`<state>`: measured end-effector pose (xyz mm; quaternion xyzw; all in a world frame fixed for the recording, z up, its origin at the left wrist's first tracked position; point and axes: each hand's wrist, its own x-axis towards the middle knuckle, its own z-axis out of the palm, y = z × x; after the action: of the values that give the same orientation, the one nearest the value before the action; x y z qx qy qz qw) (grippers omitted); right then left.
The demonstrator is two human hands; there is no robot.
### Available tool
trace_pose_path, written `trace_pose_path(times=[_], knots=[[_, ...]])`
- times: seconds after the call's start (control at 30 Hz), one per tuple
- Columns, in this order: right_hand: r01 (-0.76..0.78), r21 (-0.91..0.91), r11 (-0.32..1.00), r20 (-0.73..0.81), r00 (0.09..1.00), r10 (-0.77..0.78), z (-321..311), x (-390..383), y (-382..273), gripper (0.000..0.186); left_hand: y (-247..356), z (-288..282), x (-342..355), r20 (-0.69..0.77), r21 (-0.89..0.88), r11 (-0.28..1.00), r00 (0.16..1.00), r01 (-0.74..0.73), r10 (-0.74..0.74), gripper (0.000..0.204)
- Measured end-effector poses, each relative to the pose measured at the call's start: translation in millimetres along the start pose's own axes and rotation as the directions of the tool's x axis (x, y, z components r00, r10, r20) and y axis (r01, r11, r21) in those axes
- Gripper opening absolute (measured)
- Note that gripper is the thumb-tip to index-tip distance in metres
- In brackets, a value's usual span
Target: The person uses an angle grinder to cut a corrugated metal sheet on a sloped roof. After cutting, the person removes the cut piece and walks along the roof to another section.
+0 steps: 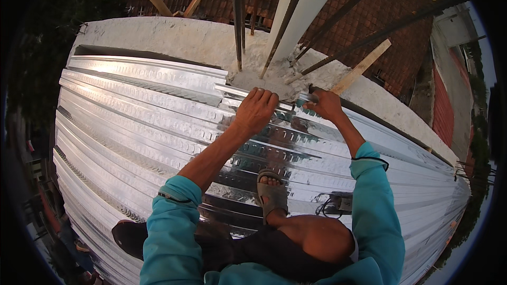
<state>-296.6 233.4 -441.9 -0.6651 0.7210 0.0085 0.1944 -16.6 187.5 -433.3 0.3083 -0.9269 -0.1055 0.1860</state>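
Observation:
My left hand (257,108) is curled over a narrow silver metal strip (228,90) at the far edge of ribbed sheet-metal decking (121,108). My right hand (323,104) grips a short bent silver metal piece (306,98) just right of that strip. Beside these pieces lies rough grey concrete (248,81), with steel rebars (238,37) and a pale post (298,10) standing in it. My sandalled foot (272,192) rests on the decking below my hands, with my bare knee to its right.
A whitish concrete ledge (148,37) borders the decking, with wooden planks (364,63) against it. Tiled roofs (359,47) lie beyond. A dark tool with a cord (343,203) sits beside my right forearm. Trees (68,0) and lower ground appear past the left edge.

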Motion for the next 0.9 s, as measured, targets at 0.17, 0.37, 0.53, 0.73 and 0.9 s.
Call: trace_pose_path(times=[0.17, 0.37, 0.53, 0.73, 0.9], knots=[[0.091, 0.317, 0.944, -0.145, 0.988, -0.047, 6, -20, -36, 0.055, 12, -3, -3, -0.058, 0.409, 0.912, 0.998, 0.015, 0.009, 0.036], [0.046, 0.747, 0.663, -0.117, 0.991, 0.063, 15, -21, -71, 0.064, 36, -22, 0, -0.133, 0.325, 0.946, 0.991, 0.019, 0.026, 0.042], [0.057, 0.695, 0.717, -0.170, 0.982, 0.087, 16, -27, -80, 0.055, 42, -40, -29, -0.206, 0.175, 0.985, 0.978, 0.000, 0.036, 0.042], [0.299, 0.757, 0.581, -0.387, 0.922, 0.030, -32, -53, -140, 0.041, 35, -55, -49, -0.173, 0.163, 0.986, 0.982, -0.044, 0.072, 0.039], [0.544, 0.520, 0.658, -0.394, 0.837, -0.381, -58, -58, -186, 0.031, 30, -67, -58, -0.029, 0.137, 0.985, 0.994, -0.102, 0.107, 0.033]])
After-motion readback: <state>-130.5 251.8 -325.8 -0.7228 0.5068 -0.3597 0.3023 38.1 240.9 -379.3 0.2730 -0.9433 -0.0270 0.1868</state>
